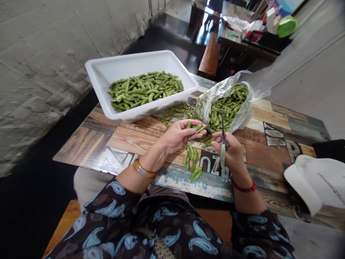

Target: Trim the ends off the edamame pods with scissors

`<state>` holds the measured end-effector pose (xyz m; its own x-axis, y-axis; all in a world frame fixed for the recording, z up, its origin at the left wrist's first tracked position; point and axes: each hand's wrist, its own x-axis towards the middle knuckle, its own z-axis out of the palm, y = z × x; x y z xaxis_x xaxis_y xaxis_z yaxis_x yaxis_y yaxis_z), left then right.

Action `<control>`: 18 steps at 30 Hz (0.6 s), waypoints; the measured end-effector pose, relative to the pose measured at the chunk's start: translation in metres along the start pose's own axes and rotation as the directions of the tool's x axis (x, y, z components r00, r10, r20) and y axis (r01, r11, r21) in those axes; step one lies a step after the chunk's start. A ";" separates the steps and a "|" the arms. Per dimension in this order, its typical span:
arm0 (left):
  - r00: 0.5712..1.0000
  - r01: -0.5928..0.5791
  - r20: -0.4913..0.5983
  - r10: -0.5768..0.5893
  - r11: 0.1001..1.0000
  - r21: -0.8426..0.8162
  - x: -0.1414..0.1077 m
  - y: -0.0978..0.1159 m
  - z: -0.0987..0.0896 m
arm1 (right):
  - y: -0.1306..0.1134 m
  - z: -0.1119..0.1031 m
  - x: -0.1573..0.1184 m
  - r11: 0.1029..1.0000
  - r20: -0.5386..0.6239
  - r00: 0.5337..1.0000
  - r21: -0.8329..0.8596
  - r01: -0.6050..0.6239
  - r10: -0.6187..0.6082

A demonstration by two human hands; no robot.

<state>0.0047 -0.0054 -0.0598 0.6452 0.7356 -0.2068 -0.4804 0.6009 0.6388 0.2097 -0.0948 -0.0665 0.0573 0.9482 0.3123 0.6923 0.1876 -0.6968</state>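
Left hand (179, 137) pinching a few edamame pods (198, 128) at fingertips; right hand (234, 150) gripping scissors (222, 153), dark blades, pale handle, just beside. Pods green, plump, curved. Loose pods (192, 154) below on wood-print bench (134, 135); more heaped in smooth white plastic tub (98, 84), crinkled clear bag (254, 92).

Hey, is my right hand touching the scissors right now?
Touching. The head view shows the right hand holding the scissors, with the pale handle against its fingers.
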 end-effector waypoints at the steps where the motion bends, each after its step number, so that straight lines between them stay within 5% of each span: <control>1: 1.000 -0.011 0.007 0.011 1.000 -0.003 0.000 0.000 0.000 | 0.000 0.000 0.000 1.000 0.001 1.000 0.000 0.005 -0.005; 9: 0.992 -0.120 -0.046 0.121 0.992 0.025 0.003 0.000 -0.004 | -0.004 0.004 0.000 0.998 0.016 0.998 -0.034 0.054 -0.053; 18: 0.997 -0.066 0.035 0.065 0.997 0.050 0.003 0.001 -0.003 | -0.003 0.008 -0.001 0.993 0.056 0.993 -0.044 0.109 -0.106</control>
<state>0.0045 -0.0021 -0.0618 0.6331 0.7615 -0.1389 -0.4919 0.5343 0.6874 0.2016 -0.0943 -0.0699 -0.0568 0.9357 0.3482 0.7254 0.2783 -0.6295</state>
